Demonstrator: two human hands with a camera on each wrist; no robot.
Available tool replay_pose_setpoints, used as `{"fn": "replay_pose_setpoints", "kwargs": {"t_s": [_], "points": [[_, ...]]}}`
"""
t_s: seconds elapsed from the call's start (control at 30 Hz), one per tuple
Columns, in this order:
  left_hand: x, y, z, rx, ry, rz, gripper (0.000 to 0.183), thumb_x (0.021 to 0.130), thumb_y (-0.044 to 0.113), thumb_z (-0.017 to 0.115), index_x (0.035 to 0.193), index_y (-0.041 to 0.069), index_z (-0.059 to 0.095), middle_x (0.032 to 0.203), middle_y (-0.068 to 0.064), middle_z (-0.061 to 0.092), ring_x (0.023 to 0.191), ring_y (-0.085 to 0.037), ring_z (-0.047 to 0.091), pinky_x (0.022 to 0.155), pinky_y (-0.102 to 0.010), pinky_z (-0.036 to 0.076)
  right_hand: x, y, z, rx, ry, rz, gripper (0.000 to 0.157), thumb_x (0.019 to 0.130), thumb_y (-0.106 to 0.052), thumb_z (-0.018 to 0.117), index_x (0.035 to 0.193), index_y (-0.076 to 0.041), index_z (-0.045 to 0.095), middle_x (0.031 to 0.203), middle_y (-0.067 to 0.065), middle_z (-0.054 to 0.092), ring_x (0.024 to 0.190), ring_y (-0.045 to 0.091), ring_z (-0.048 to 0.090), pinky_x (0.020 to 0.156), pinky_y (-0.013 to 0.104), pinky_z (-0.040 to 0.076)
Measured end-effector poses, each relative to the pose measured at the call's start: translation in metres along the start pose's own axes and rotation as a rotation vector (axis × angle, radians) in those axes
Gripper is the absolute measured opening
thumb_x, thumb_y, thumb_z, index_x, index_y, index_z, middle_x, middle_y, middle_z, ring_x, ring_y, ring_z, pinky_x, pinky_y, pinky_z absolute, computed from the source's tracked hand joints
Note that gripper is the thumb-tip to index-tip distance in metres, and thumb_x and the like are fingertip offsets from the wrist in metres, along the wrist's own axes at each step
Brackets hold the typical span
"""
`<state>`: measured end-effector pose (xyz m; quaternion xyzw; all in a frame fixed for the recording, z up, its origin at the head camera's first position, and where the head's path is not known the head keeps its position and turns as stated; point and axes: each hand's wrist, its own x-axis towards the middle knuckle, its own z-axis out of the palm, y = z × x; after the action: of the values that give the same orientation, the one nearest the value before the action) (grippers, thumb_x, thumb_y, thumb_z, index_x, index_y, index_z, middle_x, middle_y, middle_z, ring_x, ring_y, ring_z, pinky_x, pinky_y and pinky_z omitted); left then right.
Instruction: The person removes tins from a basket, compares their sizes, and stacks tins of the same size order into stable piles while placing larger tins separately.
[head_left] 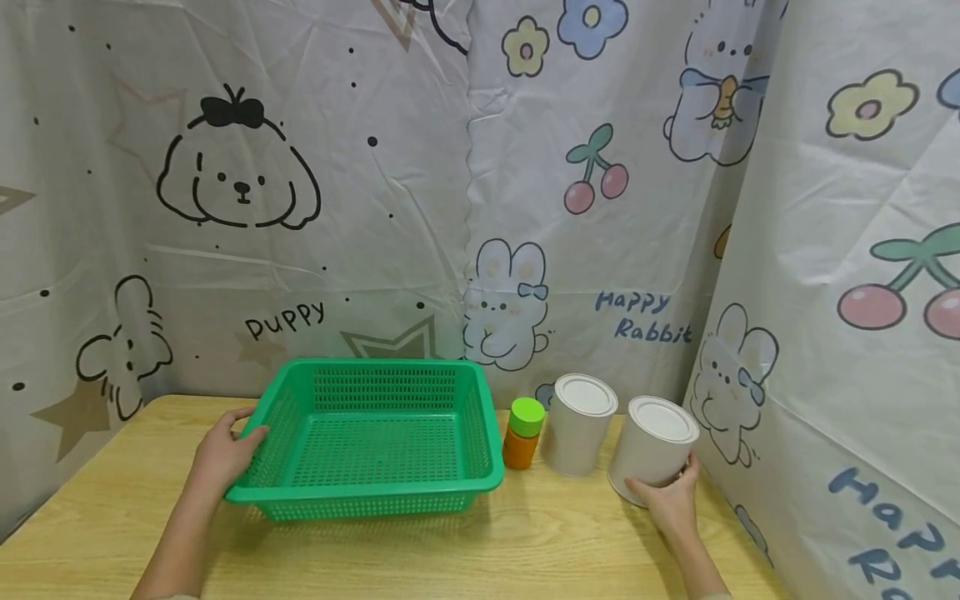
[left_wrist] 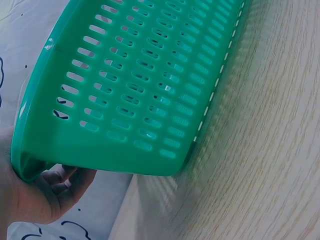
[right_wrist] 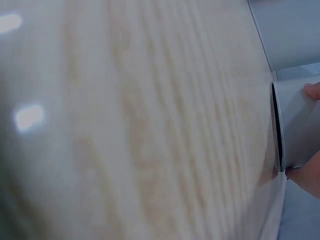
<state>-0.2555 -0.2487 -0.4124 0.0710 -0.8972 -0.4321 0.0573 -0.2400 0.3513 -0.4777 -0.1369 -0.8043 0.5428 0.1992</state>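
My left hand (head_left: 228, 454) grips the left rim of a green plastic basket (head_left: 381, 492) with slotted walls. In the left wrist view, the fingers of that hand (left_wrist: 37, 197) curl under the rim of the basket (left_wrist: 115, 90). Inside the basket, only the bare slotted floor shows. On the right, my right hand (head_left: 672, 496) holds a white lidded can (head_left: 648, 454) low on its side. The can (right_wrist: 295, 120) tilts slightly, with a thin dark gap between its bottom edge and the table in the right wrist view.
A second white can (head_left: 576, 433) stands just left of the held one. Beside it is an orange bottle (head_left: 521, 448) with a green cap, close to the basket's right side. The wooden table (head_left: 495, 558) meets a patterned curtain (head_left: 390, 275) behind and at right.
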Motion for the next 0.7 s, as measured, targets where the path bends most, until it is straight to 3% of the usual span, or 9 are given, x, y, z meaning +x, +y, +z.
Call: {"fn": "replay_pose_setpoints", "kwargs": {"t_s": [0.43, 0.7], "points": [[0.001, -0.001, 0.001, -0.007, -0.005, -0.006, 0.063, 0.099, 0.037, 0.041, 0.144, -0.004, 0.025, 0.122, -0.039, 0.044, 0.086, -0.036, 0.058, 0.061, -0.036, 0.047, 0.019, 0.003, 0.005, 0.013, -0.042, 0.006, 0.123, 0.07, -0.001, 0.076, 0.147, -0.013, -0.02, 0.151, 0.032, 0.006, 0.135, 0.05, 0.019, 0.111, 0.057, 0.018], [0.001, -0.001, 0.0, -0.003, -0.009, -0.012, 0.063, 0.099, 0.037, 0.04, 0.144, -0.004, 0.025, 0.123, -0.039, 0.043, 0.091, -0.039, 0.056, 0.063, -0.037, 0.047, 0.026, -0.002, 0.005, 0.034, -0.124, 0.041, 0.124, 0.073, -0.002, 0.074, 0.145, -0.016, -0.027, 0.15, 0.035, 0.002, 0.136, 0.051, 0.015, 0.111, 0.057, 0.017]]}}
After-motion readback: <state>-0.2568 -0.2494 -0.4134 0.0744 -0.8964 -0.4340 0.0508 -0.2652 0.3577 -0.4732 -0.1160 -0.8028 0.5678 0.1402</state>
